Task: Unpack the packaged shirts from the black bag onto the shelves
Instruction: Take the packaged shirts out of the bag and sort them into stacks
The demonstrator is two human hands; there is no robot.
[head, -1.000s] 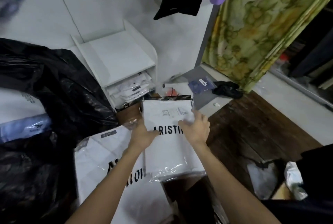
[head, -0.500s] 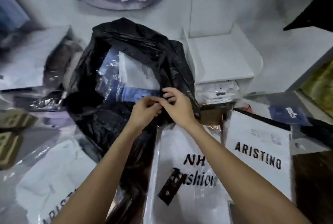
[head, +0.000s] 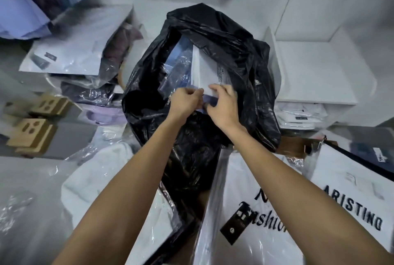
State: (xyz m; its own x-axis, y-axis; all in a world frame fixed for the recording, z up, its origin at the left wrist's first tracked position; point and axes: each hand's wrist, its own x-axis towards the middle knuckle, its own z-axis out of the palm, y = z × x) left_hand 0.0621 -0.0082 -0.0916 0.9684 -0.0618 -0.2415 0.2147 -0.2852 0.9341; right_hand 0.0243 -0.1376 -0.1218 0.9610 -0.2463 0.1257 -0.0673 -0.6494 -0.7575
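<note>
1. The black bag [head: 213,56] is seen standing open at centre, its mouth turned toward the camera, between a pile of packaged garments at left and the white shelf unit [head: 315,73] at right.
2. Inside the mouth a white packaged shirt [head: 205,68] with small printed text is seen upright, and a blue packaged shirt [head: 177,66] in clear film just beside it on the left.
3. The left hand [head: 184,101] is closed in a pinch at the lower edge of these packages; thumb and fingers are curled tight on the clear film. Which of the two packages is held cannot be told.
4. The right hand [head: 223,105] is partly curled, its fingertips pressed on the lower corner of the white packaged shirt. The two hands are almost touching.
5. Folded packaged shirts [head: 298,113] are noted lying in the lower compartment of the shelf unit; its top surface is bare.
6. A white pack lettered "ARISTINO" [head: 351,196] lies at lower right, and a second lettered pack [head: 241,211] beside it, partly under the right forearm.
7. Two brown cardboard pieces [head: 32,132] are recorded at the left edge.
</note>
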